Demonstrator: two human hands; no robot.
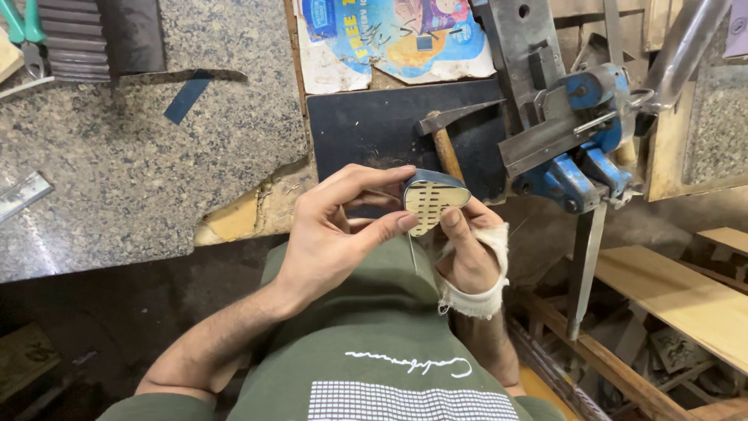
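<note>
- The woven heart-shaped piece (433, 201) sits pinched between both hands, up over the person's lap.
- Left hand (335, 234) grips its left edge, fingers curled.
- Right hand (467, 253), wrapped in cloth, clamps it from below.
- Hammer (444, 144) lies just behind.

Small heart-shaped woven piece (433, 199), blue-rimmed, upright between both hands

Speckled, polished stone worktop (117, 156) left of the left grip (335, 234), a matt black mat (366, 125) above it, a wooden-handled steel hammer (444, 140), and a chipped blue-painted metal press (576, 148) right of the cloth-wrapped right grip (467, 249).
</note>
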